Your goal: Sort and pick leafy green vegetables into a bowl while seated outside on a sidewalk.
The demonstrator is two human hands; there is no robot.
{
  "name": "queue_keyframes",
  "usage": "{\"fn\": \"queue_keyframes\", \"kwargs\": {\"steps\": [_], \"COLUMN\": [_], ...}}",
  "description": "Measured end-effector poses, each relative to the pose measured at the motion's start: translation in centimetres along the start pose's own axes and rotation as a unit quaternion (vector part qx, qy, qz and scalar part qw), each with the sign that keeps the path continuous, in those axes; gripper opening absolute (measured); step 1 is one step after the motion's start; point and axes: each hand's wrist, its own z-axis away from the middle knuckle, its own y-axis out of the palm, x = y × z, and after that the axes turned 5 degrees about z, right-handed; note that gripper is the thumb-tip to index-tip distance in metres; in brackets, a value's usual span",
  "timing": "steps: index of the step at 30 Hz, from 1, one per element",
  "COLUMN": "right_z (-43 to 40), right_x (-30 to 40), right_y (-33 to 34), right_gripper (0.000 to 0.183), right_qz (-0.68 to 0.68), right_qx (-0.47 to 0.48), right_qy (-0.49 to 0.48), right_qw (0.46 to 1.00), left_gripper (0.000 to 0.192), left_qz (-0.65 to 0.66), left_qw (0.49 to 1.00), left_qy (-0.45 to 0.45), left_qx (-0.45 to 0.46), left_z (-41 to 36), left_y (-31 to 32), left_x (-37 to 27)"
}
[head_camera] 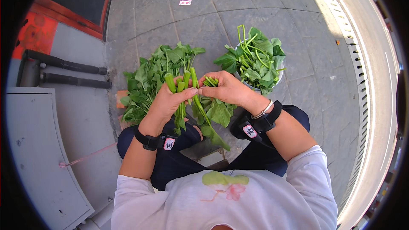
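Several thick, cut green stems (181,87) with leaves hanging below stand upright in my left hand (171,100). My right hand (228,88) is closed around a bunch of thinner leafy stems (211,81), whose leaves (220,113) droop under the palm. Between the two thumbs, which nearly meet, one long stem (198,103) runs down to a leaf over my lap. Beyond my left hand a large heap of leafy greens (156,70) lies on the ground. Past my right hand, a pale basin (281,76) is piled with leaves and trimmed stems (260,60).
Grey paving slabs (198,32) spread ahead. At left are a grey metal cabinet (35,147), two black-wrapped pipes (73,73) and a red door frame (70,16). A small printed card (185,2) lies on the paving. A slotted drain strip (359,80) borders the road at right.
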Motion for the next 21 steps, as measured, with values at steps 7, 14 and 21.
{"fn": "queue_keyframes", "kwargs": {"steps": [7, 14, 21], "right_z": [-0.1, 0.0, -0.1], "right_x": [-0.8, -0.9, -0.2], "right_y": [0.2, 0.4, -0.5], "right_gripper": [0.014, 0.011, 0.01], "right_qz": [0.003, -0.04, -0.09], "right_qx": [0.006, 0.0, -0.049], "right_qy": [0.018, 0.008, 0.033], "right_qw": [1.0, 0.999, 0.994], "left_gripper": [0.024, 0.023, 0.022], "left_qz": [-0.02, -0.036, -0.032], "left_qw": [0.999, 0.999, 0.999], "left_qy": [0.003, 0.023, 0.034], "left_qx": [-0.025, -0.021, 0.002], "left_z": [-0.8, -0.9, -0.7], "left_y": [-0.3, -0.5, -0.8], "left_x": [0.2, 0.5, 0.0]}}
